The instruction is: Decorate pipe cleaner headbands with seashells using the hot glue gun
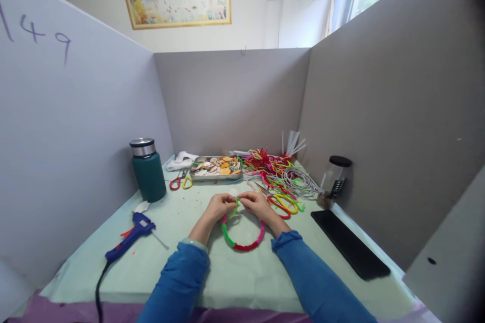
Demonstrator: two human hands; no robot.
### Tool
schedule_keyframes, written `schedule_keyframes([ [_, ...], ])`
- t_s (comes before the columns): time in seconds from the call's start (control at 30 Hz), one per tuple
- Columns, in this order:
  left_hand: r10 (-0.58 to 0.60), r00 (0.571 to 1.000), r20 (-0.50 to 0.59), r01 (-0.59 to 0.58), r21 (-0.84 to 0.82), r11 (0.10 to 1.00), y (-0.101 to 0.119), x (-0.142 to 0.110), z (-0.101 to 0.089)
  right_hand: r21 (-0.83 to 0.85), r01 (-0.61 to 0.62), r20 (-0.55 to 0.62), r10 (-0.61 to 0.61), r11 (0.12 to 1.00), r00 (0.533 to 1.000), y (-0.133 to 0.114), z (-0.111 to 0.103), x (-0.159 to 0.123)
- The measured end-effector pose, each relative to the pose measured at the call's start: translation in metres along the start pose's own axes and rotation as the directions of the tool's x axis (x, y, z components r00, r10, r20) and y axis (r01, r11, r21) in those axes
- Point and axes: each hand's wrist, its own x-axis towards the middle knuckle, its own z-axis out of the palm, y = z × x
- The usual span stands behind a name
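Note:
A hoop (246, 248) wrapped in fuzzy green, red and pink sections lies on the table in front of me. At its far side, my left hand (220, 206) pinches a light green pipe cleaner (237, 204) between thumb and finger. My right hand (257, 205) comes in from the other side, fingertips closed on the same pipe cleaner, close to the left fingertips. My fingers hide part of the hoop's far edge. Just beyond the fingertips is a small white piece (233, 192). Beside my right wrist lie scissors with red and yellow handles (286, 204).
A metal tray (215, 178) of small pieces stands at the back, beside piled pipe cleaners (267, 164) and a grey wire coil (299, 183). To the left are a green flask (148, 176) and a blue glue gun (131, 237); to the right, a jar (333, 181) and a black phone (348, 243).

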Motion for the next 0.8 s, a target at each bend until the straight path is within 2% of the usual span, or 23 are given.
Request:
schedule_keyframes([
  [0.13,0.130,0.986,-0.109,-0.105,0.204,0.973,0.003,-0.001,0.001,0.012,-0.015,0.014,0.015,1.000,1.000,-0.001,0.001,0.000],
  [0.3,0.222,0.968,-0.112,-0.177,0.321,0.931,0.005,-0.003,0.001,0.021,-0.024,0.008,0.024,0.999,1.000,-0.002,0.001,-0.001],
  [0.7,0.248,0.959,-0.139,-0.206,0.259,0.944,0.001,0.000,0.000,-0.030,0.023,0.040,-0.022,0.999,0.999,0.008,-0.001,0.003],
  [0.8,0.227,0.965,-0.134,-0.199,0.198,0.960,0.000,0.002,0.000,-0.028,0.027,0.042,-0.026,0.999,0.999,0.009,0.000,0.004],
])
